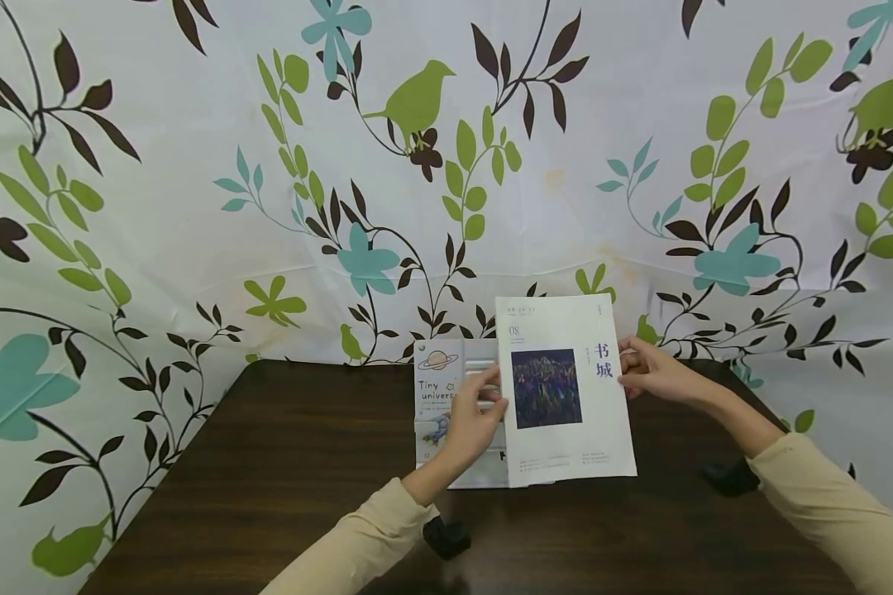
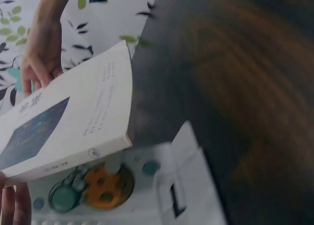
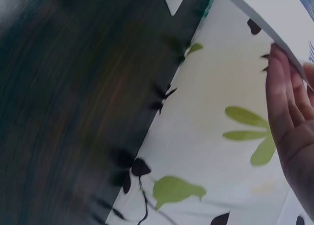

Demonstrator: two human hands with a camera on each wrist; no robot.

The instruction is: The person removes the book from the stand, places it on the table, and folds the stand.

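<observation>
Book: a white book (image 1: 565,450) with a dark square picture and purple lettering is facing the wearer, right of centre, above the far part of a dark wooden table (image 1: 305,446).
Left hand: the left hand (image 1: 470,420) is gripping the spine side, thumb and fingers closing on the book's left edge.
Right hand: the right hand (image 1: 653,372) is pinching the opposite long edge, thumb in front and fingers behind.
Beneath the book: a white panel lettered "Tiny universe" (image 1: 435,405) is lying on the table, the book covering part of its right side; whether the two are touching, the views are not settling.
Backdrop: a cloth (image 1: 193,207) with leaves and birds is hanging at the far side.
Weight and stiffness: the book is looking like a paperback — probably light to moderate, firm along the spine, more bendable at the right edge.
Surface: the cover is seeming smooth, so a loose grip is risking a slip; corners and page edges are likely creasing first.
Best hold: the spine is offering the surest purchase — the right edge is needing cover and pages pinched together, or the book is risking falling open.
</observation>
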